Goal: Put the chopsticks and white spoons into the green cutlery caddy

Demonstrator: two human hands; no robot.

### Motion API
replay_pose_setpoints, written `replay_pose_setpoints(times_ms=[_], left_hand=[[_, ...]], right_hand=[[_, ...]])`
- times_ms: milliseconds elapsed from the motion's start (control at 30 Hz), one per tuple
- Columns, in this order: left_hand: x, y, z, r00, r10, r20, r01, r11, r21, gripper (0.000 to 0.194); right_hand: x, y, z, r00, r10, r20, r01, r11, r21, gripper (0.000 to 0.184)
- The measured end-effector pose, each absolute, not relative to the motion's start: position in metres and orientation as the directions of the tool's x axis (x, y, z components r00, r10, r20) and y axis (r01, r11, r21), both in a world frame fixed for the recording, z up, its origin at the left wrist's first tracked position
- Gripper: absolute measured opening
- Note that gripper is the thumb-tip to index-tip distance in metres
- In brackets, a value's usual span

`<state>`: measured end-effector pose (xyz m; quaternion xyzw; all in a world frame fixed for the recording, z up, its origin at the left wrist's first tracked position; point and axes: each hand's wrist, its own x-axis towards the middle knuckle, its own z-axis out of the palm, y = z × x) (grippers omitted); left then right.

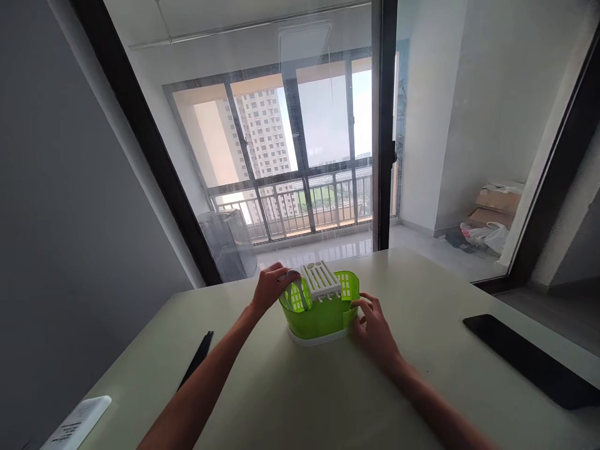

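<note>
A green plastic utensil holder (316, 322) with a white base stands upright on the table. A white slotted rack (321, 279) lies across its middle, with small hooks along the front. At the left compartment, my left hand (272, 289) is closed with its fingertips on a pale grey utensil (300, 294), whose curved part reaches down into the compartment. Its exact kind is hard to make out. My right hand (374, 322) grips the holder's right side, fingers curled at the rim and thumb lower down.
Black chopsticks (202, 351) lie to the left, partly behind my left forearm. A white object with dark slots (80, 422) is at the table's (290, 400) left front edge. On the right lies a long black flat object (529, 356). A glass door stands behind the table.
</note>
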<state>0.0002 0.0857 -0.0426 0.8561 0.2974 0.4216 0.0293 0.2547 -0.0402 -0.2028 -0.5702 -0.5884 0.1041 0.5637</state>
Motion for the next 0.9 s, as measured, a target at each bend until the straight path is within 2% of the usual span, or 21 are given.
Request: replay_pose_setpoints(times_ms=[167, 300, 467, 633, 733, 900], left_hand=[[0.003, 0.085, -0.038, 0.416, 0.575, 0.704, 0.519, -0.786, 0.335, 0.045], [0.004, 0.086, -0.027, 0.295, 0.624, 0.724, 0.553, -0.729, 0.404, 0.044], [-0.004, 0.093, 0.002, 0.028, 0.688, 0.725, 0.554, -0.614, 0.562, 0.044], [-0.031, 0.109, 0.035, -0.156, 0.773, 0.615, 0.459, -0.494, 0.738, 0.056], [-0.059, 0.112, 0.046, -0.130, 0.851, 0.510, 0.411, -0.422, 0.808, 0.067], [-0.113, 0.093, 0.042, 0.116, 0.973, 0.198, 0.508, -0.229, 0.830, 0.066]], right_hand=[[0.254, -0.041, -0.202, 0.276, 0.797, 0.536, 0.550, 0.327, -0.769, 0.022], [0.255, -0.040, -0.204, 0.265, 0.813, 0.519, 0.552, 0.313, -0.772, 0.022], [0.256, -0.039, -0.205, 0.259, 0.818, 0.513, 0.556, 0.308, -0.772, 0.021], [0.254, -0.040, -0.204, 0.279, 0.813, 0.511, 0.558, 0.296, -0.775, 0.022], [0.254, -0.040, -0.204, 0.288, 0.808, 0.514, 0.546, 0.302, -0.782, 0.022], [0.254, -0.040, -0.204, 0.287, 0.817, 0.499, 0.528, 0.300, -0.795, 0.022]])
